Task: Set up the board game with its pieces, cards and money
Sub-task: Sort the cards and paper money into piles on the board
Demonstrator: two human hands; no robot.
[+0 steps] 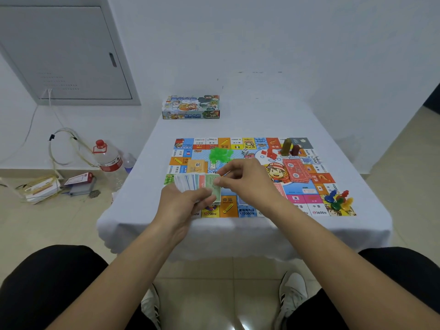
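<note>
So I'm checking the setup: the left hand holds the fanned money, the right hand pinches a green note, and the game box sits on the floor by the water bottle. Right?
One detail is off. The game box sits on the table beyond the board, not on the floor, as the head view shows. The rest stands: the left hand holds the fanned money and the right hand pinches a green note.

Game board (259,194) on the table (238,120), game box (191,107) behind it, dice (244,152) near board's far middle, pawns (339,200) at its near right corner, fanned money (196,182) over its near left, bottle (108,158) on the floor left of the table
</note>
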